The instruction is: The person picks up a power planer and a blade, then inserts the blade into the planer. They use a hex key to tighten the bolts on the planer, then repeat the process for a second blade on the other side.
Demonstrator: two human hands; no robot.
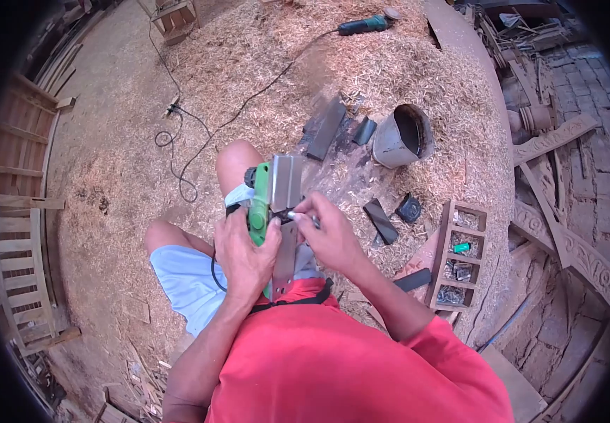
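Note:
A green electric hand planer [258,213] rests in my lap with its grey metal sole [286,182] turned up. My left hand [243,252] is wrapped round the planer's body, its thumb by the gap in the sole where the cutter sits. Over that same gap, the fingers of my right hand [334,236] are pinched together. A small pale tip and a dark bit show at those fingers, too small to name. The cutter itself is mostly hidden by my fingertips.
To the right stand a grey bucket [389,146] and a compartmented wooden box [448,227] with small metal parts. Dark flat blocks [327,129] lie nearby. An angle grinder [365,26] and its cord lie on wood shavings. Carved boards [580,257] lean at far right.

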